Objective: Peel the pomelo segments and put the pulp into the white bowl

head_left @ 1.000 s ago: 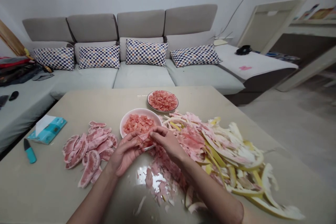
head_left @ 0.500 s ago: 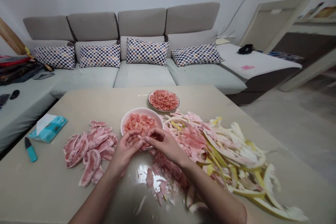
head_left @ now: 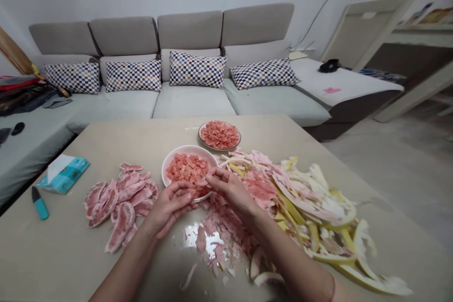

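Observation:
My left hand (head_left: 173, 206) is closed on a piece of pink pomelo flesh (head_left: 194, 193) over the near edge of a white bowl (head_left: 164, 166). Beside it, my right hand (head_left: 231, 191) pinches a small pale bit, apparently membrane, at the bowl's right rim. Loose pomelo pulp (head_left: 186, 167) fills part of this bowl; the hands cover its near side. To the left lie several pomelo segments (head_left: 122, 198) still in their skins. Pink membrane scraps (head_left: 224, 224) lie under my right forearm.
Behind the bowl stands a dark-rimmed plate (head_left: 219, 149) of pulp. A heap of pomelo peel (head_left: 314, 212) covers the table's right side. At the left are a tissue pack (head_left: 67, 177) and a teal-handled knife (head_left: 40, 206). A grey sofa (head_left: 193, 104) borders the table's far side.
My hands came together over the bowl's near edge, then moved apart, the right one going up and to the right with a small pale bit. The bowl and piles stay put.

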### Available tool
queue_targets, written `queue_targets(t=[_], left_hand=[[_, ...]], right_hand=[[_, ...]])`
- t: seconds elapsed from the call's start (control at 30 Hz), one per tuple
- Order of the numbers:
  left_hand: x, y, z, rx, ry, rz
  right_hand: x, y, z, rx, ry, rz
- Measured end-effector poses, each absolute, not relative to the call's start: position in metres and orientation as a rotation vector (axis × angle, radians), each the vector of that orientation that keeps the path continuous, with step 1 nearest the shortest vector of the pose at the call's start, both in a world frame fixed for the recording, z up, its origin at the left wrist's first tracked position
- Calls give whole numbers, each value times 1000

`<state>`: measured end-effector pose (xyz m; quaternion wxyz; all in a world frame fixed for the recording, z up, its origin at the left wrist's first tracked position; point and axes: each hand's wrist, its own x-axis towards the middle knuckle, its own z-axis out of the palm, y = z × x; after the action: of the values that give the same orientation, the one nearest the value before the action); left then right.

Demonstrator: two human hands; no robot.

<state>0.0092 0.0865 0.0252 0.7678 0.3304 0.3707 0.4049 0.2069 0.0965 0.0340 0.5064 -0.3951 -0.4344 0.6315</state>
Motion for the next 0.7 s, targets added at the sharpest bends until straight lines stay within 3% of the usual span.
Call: queue_targets(t=[0.17, 0.53, 0.7], left_hand=[[4, 89, 23, 698, 785, 902], [14, 90, 20, 835, 839, 907], [15, 91, 20, 944, 945, 886]], right_hand=[[221, 98, 38, -1014, -895, 1423], [175, 96, 15, -945, -870, 1591], [173, 92, 16, -1054, -1057, 1430]])
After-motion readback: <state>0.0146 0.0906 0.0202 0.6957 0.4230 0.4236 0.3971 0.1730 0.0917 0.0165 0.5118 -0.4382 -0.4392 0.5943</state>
